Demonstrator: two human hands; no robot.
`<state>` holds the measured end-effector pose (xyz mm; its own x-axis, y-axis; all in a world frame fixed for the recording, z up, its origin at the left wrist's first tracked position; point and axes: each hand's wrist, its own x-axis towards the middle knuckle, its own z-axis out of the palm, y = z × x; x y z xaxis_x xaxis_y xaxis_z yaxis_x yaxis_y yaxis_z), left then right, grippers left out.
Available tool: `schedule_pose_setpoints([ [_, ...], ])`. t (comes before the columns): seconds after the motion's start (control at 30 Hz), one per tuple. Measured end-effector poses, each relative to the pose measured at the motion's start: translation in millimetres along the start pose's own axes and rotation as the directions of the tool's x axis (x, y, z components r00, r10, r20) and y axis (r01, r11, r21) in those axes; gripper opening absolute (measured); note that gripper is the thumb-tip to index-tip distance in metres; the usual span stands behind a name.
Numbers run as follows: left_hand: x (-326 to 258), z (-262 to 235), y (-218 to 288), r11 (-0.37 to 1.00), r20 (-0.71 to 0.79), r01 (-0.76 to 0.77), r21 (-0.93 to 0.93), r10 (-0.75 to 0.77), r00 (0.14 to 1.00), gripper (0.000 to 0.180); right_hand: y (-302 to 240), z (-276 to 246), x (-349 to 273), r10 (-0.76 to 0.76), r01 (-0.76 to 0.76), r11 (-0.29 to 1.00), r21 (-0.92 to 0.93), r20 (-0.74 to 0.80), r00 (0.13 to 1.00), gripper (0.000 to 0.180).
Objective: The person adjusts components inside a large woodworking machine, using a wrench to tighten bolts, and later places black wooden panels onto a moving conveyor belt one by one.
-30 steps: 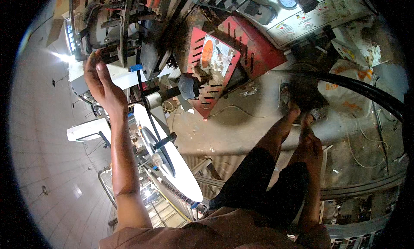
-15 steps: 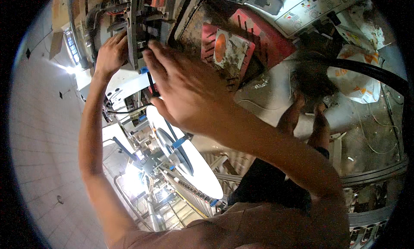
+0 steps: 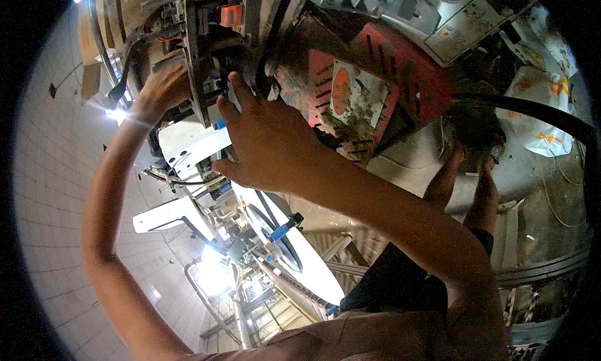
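Note:
My left hand (image 3: 168, 91) reaches into a dark metal machine frame, up against an upright metal bar (image 3: 194, 54). Its fingertips are hidden behind the bar and in shadow, beside a grey cylindrical part (image 3: 170, 62). My right hand (image 3: 272, 139) is raised just to the right of the bar, with its fingers apart and nothing seen in them. Its fingertips are near dark machine parts, and its thumb is near a white metal plate (image 3: 199, 153). An orange-red block (image 3: 231, 15) sits on the frame above both hands.
Slotted red panels (image 3: 407, 70) and a dirty white plate with an orange oval (image 3: 357, 92) lie to the right. A black hose (image 3: 532, 106) curves past a white plastic bag (image 3: 539, 120). A large white disc (image 3: 307, 261) stands below my right forearm.
The view has shifted, so the machine and panels appear farther right. My right hand's fingers are spread wider than before. My left hand stays at the bar, its fingers more hidden.

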<state>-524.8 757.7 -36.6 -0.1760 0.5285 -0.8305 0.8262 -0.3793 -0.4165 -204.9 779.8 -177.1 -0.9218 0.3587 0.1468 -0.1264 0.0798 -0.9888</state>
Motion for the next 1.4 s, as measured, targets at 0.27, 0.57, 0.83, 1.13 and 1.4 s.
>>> schedule_pose_setpoints([
  [0.27, 1.0, 9.6, 5.1, 0.999, -0.06, -0.016, 0.029, 0.018, 0.998, 0.036, 1.6, 3.6, 2.0, -0.012, 0.01, 0.996, 0.091, 0.013, 1.0, 0.086],
  [0.57, 10.9, 1.2, 14.8, 0.998, 0.031, 0.067, 0.01, -0.067, 0.997, 0.035, 5.5, 11.6, 0.7, -0.021, 0.024, 0.998, 0.061, -0.037, 0.999, 0.083],
  [0.83, 8.7, 1.9, 14.0, 0.978, -0.044, -0.041, 0.203, 0.051, 0.998, 0.04, 5.6, 15.9, 2.1, -0.034, 0.037, 0.998, 0.041, -0.064, 0.997, 0.079],
  [1.13, 10.1, -23.3, 30.5, 0.959, 0.037, -0.034, 0.282, 0.025, 0.999, 0.038, 5.7, 16.0, -1.2, -0.019, 0.023, 0.999, 0.043, -0.095, 0.995, 0.078],
  [1.4, 8.0, -13.0, 23.6, 0.948, -0.134, -0.077, 0.309, 0.124, 0.983, 0.038, 3.8, 11.6, -0.1, -0.001, 0.005, 0.998, 0.055, -0.078, 0.997, 0.079],
])
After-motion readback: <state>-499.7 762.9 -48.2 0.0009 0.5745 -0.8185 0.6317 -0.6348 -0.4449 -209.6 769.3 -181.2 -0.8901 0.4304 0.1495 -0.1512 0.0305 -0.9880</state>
